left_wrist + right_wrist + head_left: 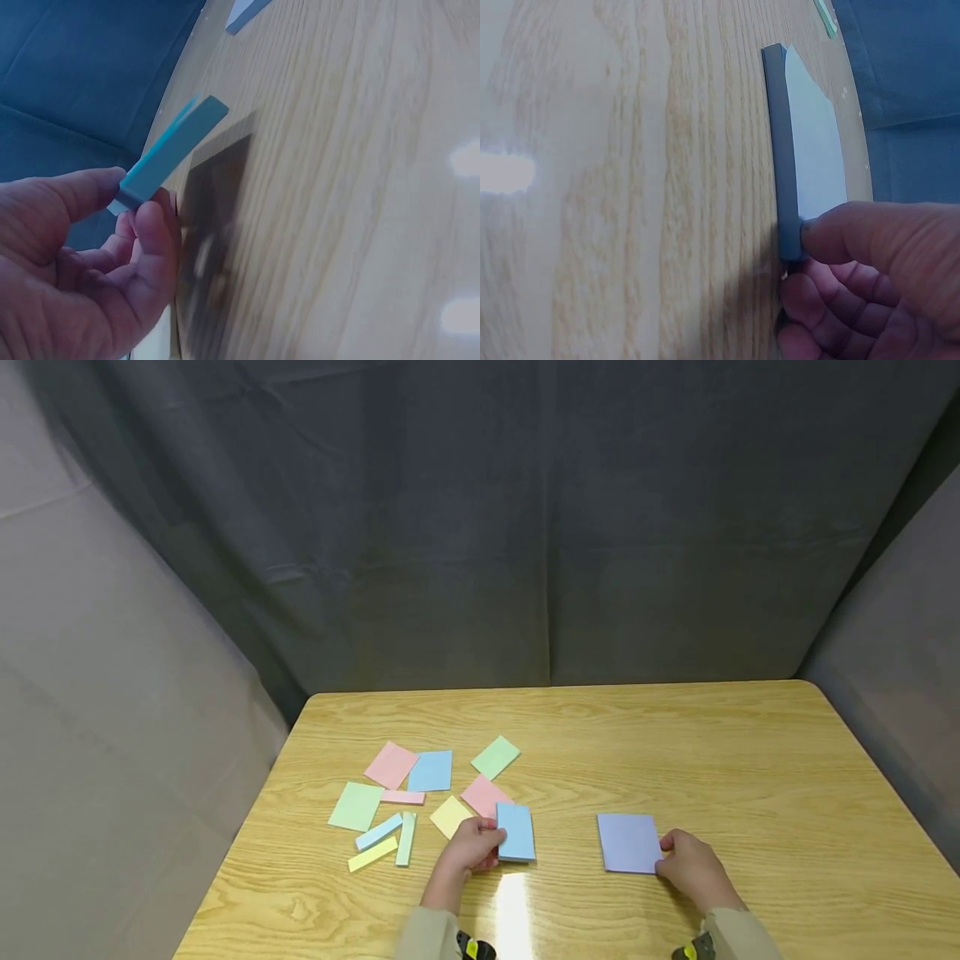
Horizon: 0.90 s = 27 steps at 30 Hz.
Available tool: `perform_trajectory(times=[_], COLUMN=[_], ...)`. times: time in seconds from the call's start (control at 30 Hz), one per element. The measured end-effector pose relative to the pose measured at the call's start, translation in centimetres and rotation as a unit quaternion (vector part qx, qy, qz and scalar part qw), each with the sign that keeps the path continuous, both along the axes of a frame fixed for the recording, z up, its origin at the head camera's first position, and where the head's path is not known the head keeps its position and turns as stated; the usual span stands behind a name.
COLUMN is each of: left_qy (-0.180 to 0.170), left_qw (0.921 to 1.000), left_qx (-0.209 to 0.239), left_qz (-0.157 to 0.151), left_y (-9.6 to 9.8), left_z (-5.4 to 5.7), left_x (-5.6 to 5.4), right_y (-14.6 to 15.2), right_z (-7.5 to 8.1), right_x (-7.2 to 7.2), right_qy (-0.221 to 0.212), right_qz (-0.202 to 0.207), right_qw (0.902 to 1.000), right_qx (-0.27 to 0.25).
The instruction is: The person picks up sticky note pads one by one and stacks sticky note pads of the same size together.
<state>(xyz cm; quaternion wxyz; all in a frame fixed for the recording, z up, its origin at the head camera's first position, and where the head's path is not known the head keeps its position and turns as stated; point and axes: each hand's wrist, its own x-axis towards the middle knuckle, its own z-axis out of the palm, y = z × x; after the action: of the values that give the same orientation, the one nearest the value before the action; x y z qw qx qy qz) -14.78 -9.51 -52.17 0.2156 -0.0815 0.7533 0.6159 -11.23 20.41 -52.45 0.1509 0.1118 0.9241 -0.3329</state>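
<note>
My left hand point(472, 847) pinches a blue sticky note pad point(517, 833) at its left edge. In the left wrist view this pad point(174, 148) is tilted and off the table, its shadow beside it, with the thumb on one face and fingers on the other. My right hand point(695, 867) pinches a lavender sticky note pad point(628, 842) near its lower right corner. That pad lies low at the table, and the right wrist view shows its thick edge point(783, 161), with the thumb on the top sheet and curled fingers at the corner below.
Left of my left hand lie pink point(392, 765), blue point(431, 772), green point(356, 807) and yellow point(452, 817) square pads. Narrow strip pads point(372, 854) lie among them. A dark curtain point(450, 527) hangs behind the wooden table point(712, 743), with pale cloth point(112, 693) at the sides.
</note>
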Motion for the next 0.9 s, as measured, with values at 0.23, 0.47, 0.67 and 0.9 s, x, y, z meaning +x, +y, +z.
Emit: perform_trajectory(times=[0.23, 0.47, 0.67, 0.9], left_qy=[-0.005, -0.008, -0.007, -0.005], left_qw=[1.0, 0.9999, 0.9998, 0.9996], left_qx=[0.0, -0.012, -0.019, -0.029], left_qz=[-0.004, -0.002, -0.006, -0.006], left_y=[1.0, 1.7, 2.2, 2.8], left_z=[-0.4, -0.7, -1.0, -1.4], left_x=[-0.1, 0.1, 0.2, 0.3], right_y=[0.0, 0.1, 0.1, 0.0], right_z=[0.0, 0.1, 0.1, 0.2], right_x=[0.1, 0.0, 0.1, 0.1], right_qy=[0.0, -0.007, -0.009, -0.011], right_qz=[-0.003, -0.001, -0.002, -0.007], right_qw=[1.0, 0.9999, 0.9999, 0.9997], right_qx=[-0.005, -0.008, -0.012, -0.019])
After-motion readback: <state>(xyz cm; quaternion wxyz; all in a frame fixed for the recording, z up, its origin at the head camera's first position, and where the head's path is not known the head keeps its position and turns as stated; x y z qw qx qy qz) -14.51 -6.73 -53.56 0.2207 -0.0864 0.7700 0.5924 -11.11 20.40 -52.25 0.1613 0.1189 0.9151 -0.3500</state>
